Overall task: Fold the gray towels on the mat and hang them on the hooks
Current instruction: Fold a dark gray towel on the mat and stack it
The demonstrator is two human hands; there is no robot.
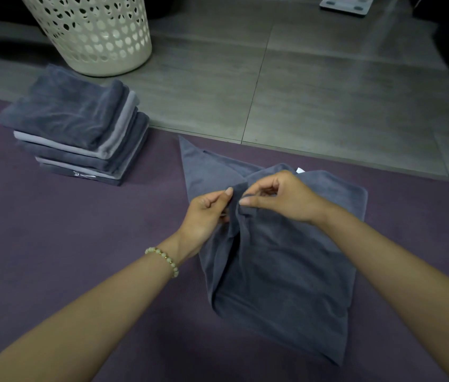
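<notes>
A dark gray towel lies rumpled on the purple mat, right of centre, with one corner pointing away at the upper left. My left hand pinches a raised fold of this towel near its middle. My right hand pinches the same fold just to the right, thumb and fingers curled on the cloth. A small white tag shows at the towel's far edge. A stack of several folded gray towels sits on the mat's far left. No hooks are in view.
A cream perforated laundry basket stands on the gray tiled floor behind the stack. A white bathroom scale lies at the far top right. A bead bracelet is on my left wrist.
</notes>
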